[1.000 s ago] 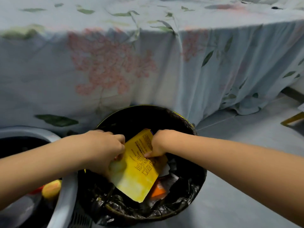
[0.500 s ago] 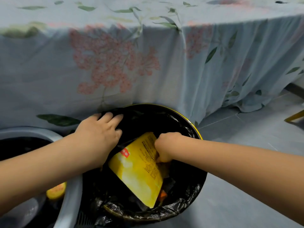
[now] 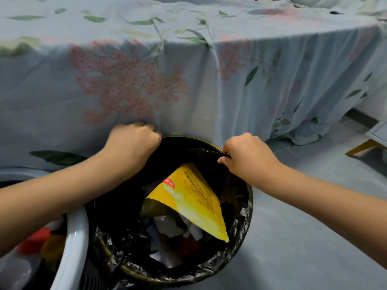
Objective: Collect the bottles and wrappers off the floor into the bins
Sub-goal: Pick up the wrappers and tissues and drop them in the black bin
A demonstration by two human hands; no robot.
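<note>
At the foot of the bed draped in a pale blue floral sheet (image 3: 188,84), the head view is showing both hands working at the round bin lined with a crinkled black plastic bag (image 3: 243,222). The left hand (image 3: 134,143) is curling over the far-left edge of the liner, its fingers closed round the black plastic at the rim. The right hand (image 3: 245,155) is pinching a fold of the same liner at the far-right edge, thumb and fingertips clamped on it. The two hands are sitting well apart, one on each side of the bin mouth.

Inside, the large yellow printed snack wrapper (image 3: 194,201) is lying tilted on top of the crumpled white paper and other scraps (image 3: 171,227), its upper corner leaning towards the far wall and its lower corner pointing towards the near rim. Just beside this bin, to the left, the white plastic rim of a second bin (image 3: 73,237) is showing, with a red and a yellow item blurred inside it; what they are I cannot tell.

The risk, as I judge it, is lying in the liner: pulled too hard, the thin plastic could tear or slip off the rim, and the wrapper, sitting high and loose, could slide out onto the grey floor (image 3: 314,227). Tugging unevenly could also be tipping the bin against its neighbour.
</note>
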